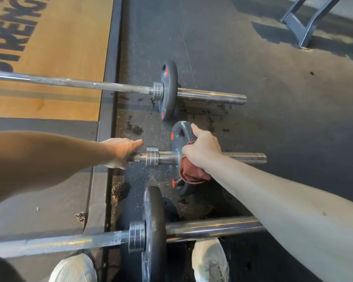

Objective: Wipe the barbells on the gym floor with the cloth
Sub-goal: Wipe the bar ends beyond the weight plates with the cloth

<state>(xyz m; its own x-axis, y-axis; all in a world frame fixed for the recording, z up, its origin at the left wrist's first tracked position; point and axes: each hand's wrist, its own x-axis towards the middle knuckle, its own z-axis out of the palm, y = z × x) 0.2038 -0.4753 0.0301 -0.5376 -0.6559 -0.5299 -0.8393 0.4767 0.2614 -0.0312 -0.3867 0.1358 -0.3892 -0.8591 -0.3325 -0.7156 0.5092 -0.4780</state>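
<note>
Currently the wiping step is in hand on the middle barbell (167, 157), a chromed steel bar lying on the dark speckled rubber gym floor (252, 68). The left hand (120, 152) is wrapped over the bar's shaft just beside the ridged steel collar, thumb pointing along the bar, apparently to steady it. The right hand (204, 151) grips a bunched reddish-brown cloth (191, 174) and presses it where the sleeve meets the dark round weight plate (178, 132). Its thumb is raised against the plate's rim. The loose cloth hangs below that hand, touching the plate face.

Judgement: this bar is part cleaned at best. The bare sleeve beyond the right hand and the shaft under the left hand appear not yet wiped. The next move calls for drawing the cloth along the sleeve toward its free end while the left hand keeps the bar from rolling.

Two similar bars await: the far barbell (110, 86) beyond both hands, and the near barbell (212, 227) between the hands and the person's pale shoes (210, 259).
</note>
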